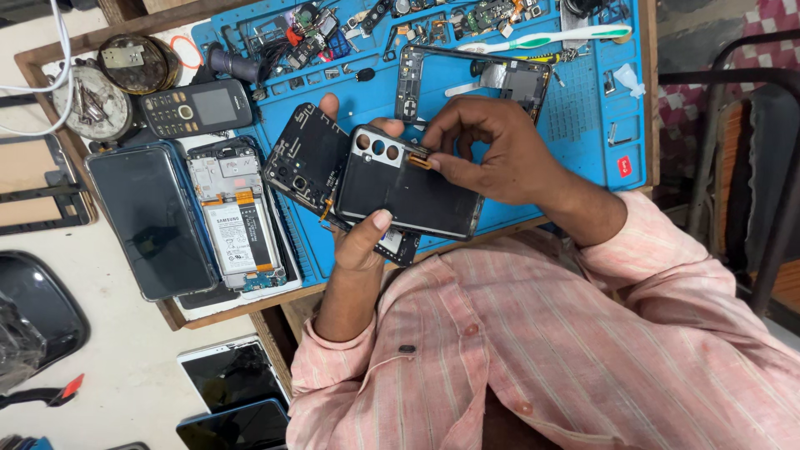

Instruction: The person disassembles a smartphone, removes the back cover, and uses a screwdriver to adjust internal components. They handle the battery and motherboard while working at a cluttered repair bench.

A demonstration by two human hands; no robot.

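Both hands work over the near edge of the blue repair mat point(575, 108): my left hand point(354, 242) grips the black phone back cover point(408, 192) from below, thumb pressed on its lower edge. My right hand point(492, 150) pinches a small copper-coloured part point(419, 158) beside the cover's camera openings. An opened phone point(237, 221) lies by the mat's left edge.

Phone back cover and opened phone body being held above the blue mat

The dark back cover point(408, 187), three camera holes showing, is lying tilted over the black phone body point(307, 157); a small orange-tipped part point(419, 159) is sitting at the cover's top edge.
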